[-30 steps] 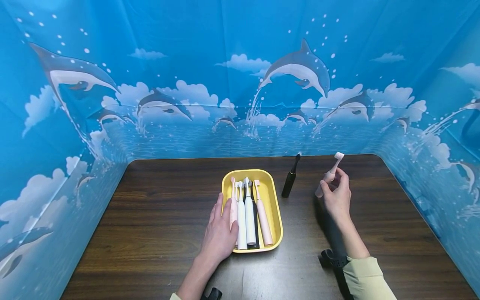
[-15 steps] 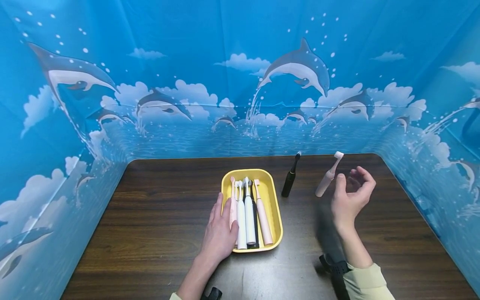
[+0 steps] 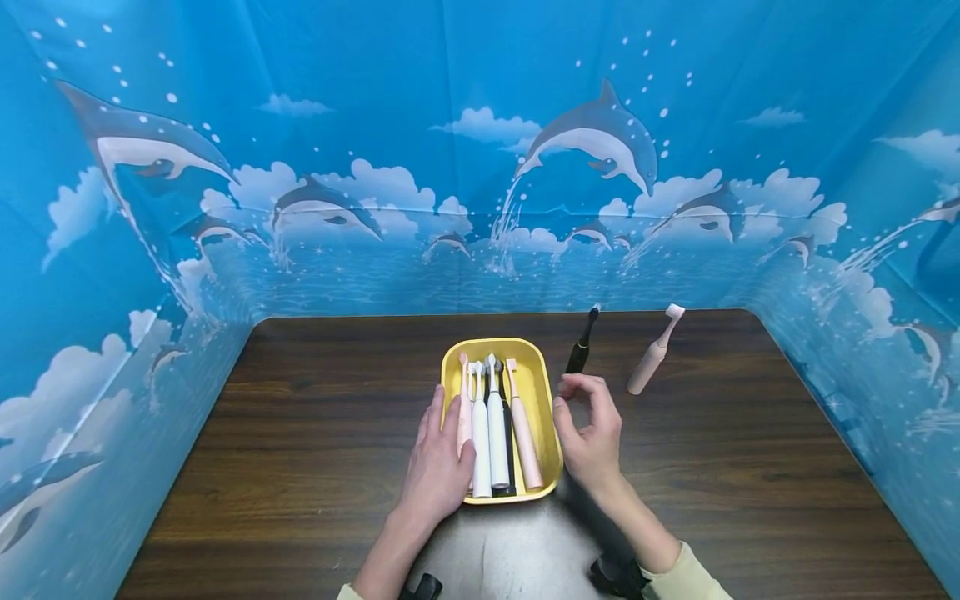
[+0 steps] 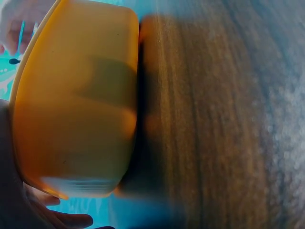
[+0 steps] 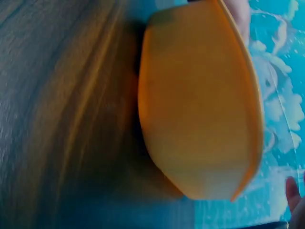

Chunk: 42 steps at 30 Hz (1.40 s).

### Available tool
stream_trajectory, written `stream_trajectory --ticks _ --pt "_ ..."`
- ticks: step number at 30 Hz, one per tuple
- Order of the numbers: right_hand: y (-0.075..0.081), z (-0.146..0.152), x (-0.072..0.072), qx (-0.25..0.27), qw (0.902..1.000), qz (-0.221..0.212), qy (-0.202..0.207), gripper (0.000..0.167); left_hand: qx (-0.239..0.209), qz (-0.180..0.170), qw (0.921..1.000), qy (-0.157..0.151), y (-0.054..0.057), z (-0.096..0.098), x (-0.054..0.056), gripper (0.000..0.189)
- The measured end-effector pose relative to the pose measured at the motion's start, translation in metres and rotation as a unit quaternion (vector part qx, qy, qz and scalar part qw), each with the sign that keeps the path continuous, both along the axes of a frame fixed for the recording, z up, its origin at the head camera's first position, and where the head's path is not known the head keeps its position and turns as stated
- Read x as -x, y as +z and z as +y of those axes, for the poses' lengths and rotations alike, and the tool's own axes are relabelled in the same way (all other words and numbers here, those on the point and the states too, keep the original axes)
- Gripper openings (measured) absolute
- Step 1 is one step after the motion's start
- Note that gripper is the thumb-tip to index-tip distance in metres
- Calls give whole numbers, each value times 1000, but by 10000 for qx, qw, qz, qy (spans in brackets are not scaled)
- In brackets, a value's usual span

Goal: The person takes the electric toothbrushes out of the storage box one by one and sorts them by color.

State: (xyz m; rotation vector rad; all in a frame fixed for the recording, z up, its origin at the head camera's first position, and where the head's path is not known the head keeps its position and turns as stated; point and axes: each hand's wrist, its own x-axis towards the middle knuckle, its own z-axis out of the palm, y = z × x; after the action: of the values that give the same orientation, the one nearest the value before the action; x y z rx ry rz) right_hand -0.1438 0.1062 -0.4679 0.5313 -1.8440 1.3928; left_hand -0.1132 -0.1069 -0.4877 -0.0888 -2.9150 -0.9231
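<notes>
Fingers of the right hand curve loosely, empty, beside the yellow tray!
Left hand lies with extended fingers on its left rim; toothbrushes lie inside, probably light and stiff, smooth handles likely slippery: best pinch one mid-handle, clear of the bristles.

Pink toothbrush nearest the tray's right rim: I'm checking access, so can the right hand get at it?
Probably yes: the right hand hovers by the tray, and nothing covers that pink toothbrush.
</notes>
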Motion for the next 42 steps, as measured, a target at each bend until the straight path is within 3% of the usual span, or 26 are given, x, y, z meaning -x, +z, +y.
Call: stream_trajectory --ticks 5,10,14,19,25,33,36,42 --pt "-3 -16 -1 -404 9897 -1265 544 43 13 -9 10000 -10 -1 -1 0 65" --pt "2 -35 0 -783 9627 -2456 819 57 20 -30 10000 3 -2 -2 0 66" --pt "4 -45 3 -1231 9429 -2997 772 66 10 -138 9999 6 -2 -1 1 67" --pt "1 -51 6 -1607 9256 -3370 617 66 -2 -258 9997 12 -1 0 0 68" --pt "-4 -55 11 -1904 9152 -3533 362 66 58 -109 9999 -18 -1 -1 0 67" --pt "-3 -61 14 -1960 8817 -4290 54 66 32 281 9996 -93 -2 -1 -1 64" --pt "-5 -62 16 -1999 8757 -4396 34 66 18 438 9990 -125 -3 -2 -1 63" --pt "-8 -64 20 -2064 8651 -4572 -28 66 20 416 9991 -118 -2 -2 -1 63"
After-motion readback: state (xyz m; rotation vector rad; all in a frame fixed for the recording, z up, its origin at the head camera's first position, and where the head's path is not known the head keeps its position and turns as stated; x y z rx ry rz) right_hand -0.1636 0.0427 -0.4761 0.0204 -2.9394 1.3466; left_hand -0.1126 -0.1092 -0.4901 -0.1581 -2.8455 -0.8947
